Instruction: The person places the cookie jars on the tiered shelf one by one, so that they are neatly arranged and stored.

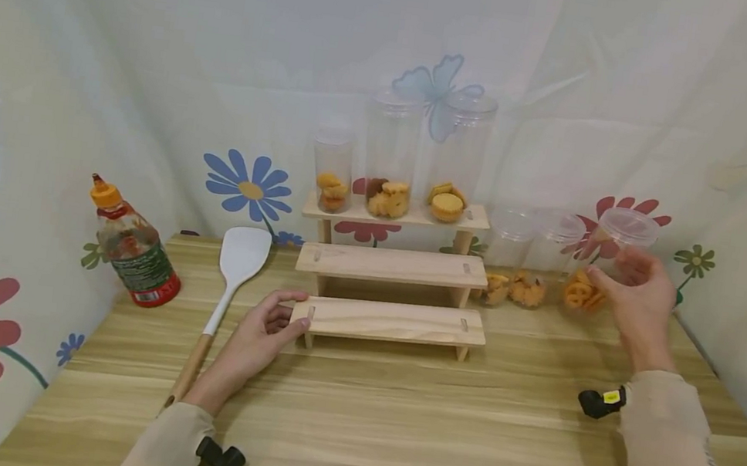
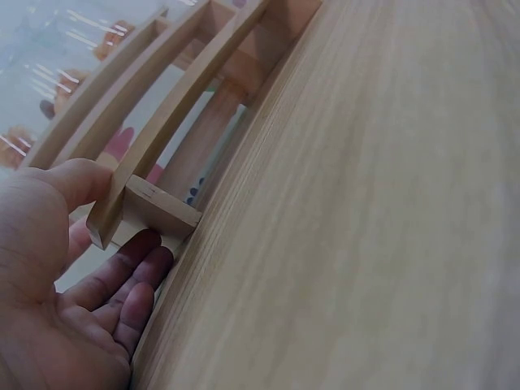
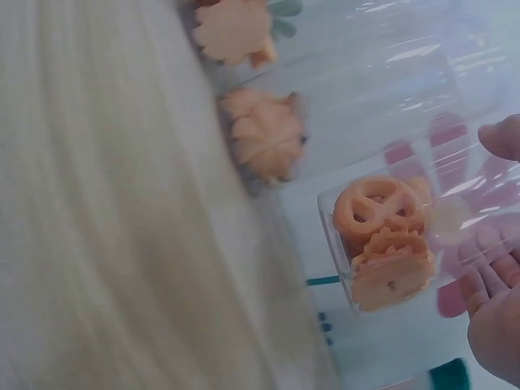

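My left hand holds the left end of the lowest step of a three-tier wooden display stand, thumb on top. In the left wrist view its fingers curl under the board, beside the stand's leg. At the right, my right hand grips a clear lidded jar holding pretzel-shaped cookies. Whether that jar touches the table cannot be told. Left of it two similar clear jars with cookies stand on the table, close together. On the top tier stand three clear jars with cookies at the bottom.
A sauce bottle with an orange cap stands at the table's left edge. Next to it lies a spatula with a white head and wooden handle. A flower-printed curtain hangs behind the wooden table. A green-capped object shows in the right wrist view.
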`<state>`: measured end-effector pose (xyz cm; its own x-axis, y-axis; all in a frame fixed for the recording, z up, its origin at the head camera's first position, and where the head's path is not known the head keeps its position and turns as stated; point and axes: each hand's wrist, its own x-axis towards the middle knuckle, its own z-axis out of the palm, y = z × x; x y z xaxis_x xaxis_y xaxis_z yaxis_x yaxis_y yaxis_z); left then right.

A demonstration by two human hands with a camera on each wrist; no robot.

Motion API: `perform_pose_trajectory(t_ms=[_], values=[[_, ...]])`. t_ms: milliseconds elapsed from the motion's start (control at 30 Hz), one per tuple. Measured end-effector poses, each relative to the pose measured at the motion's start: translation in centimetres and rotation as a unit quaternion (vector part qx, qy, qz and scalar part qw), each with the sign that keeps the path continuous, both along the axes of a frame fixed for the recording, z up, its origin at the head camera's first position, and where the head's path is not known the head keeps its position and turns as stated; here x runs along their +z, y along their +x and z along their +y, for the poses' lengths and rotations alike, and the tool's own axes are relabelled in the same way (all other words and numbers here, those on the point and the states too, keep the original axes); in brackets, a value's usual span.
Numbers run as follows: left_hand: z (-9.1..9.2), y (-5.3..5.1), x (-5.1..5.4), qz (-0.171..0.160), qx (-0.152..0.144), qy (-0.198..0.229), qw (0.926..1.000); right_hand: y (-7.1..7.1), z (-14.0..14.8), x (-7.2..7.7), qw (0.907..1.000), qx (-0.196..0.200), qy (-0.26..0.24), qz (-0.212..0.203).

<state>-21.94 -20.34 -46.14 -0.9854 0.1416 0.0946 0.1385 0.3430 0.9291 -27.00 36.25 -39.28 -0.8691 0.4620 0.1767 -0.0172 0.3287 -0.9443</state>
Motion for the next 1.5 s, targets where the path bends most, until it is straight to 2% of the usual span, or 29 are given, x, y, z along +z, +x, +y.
perform_pose_trajectory(t_ms=[267, 567, 667, 767, 833, 1000, 1233, 1400, 1500], values=[[0.0, 0.0, 0.1, -0.003, 0.0, -0.002, 1.0, 0.9, 0.0, 2.5, 0.9992, -0.001, 0.014, 0.036], [0.0, 0.1, 0.1, -0.003, -0.002, 0.0, 1.0, 2.6, -0.9, 5.3, 0.9976, 0.024, 0.008, 0.065], [0.0, 0.1, 0.1, -0.004, -0.001, -0.001, 1.0, 3.2, -1.3, 6.3, 0.9937, 0.053, -0.028, 0.095], [0.0, 0.1, 0.1, -0.004, 0.0, -0.002, 1.0, 3.5, -1.9, 7.3, 0.9844, 0.091, -0.076, 0.13], [0.0, 0.2, 0.1, -0.004, 0.0, -0.003, 1.0, 3.7, -2.3, 7.9, 0.98, 0.11, -0.088, 0.141], [0.1, 0.1, 0.1, 0.0, 0.001, -0.004, 1.0, 4.1, -3.6, 9.2, 0.9794, 0.125, -0.062, 0.146], [0.0, 0.1, 0.1, 0.001, 0.0, -0.006, 1.0, 4.2, -6.3, 10.6, 0.9706, 0.177, -0.065, 0.15], [0.0, 0.1, 0.1, 0.003, 0.0, -0.003, 1.0, 4.2, -8.6, 11.4, 0.9765, 0.181, 0.012, 0.117], [0.0, 0.1, 0.1, 0.003, 0.0, -0.003, 1.0, 4.1, -10.0, 11.6, 0.9753, 0.191, 0.037, 0.105]])
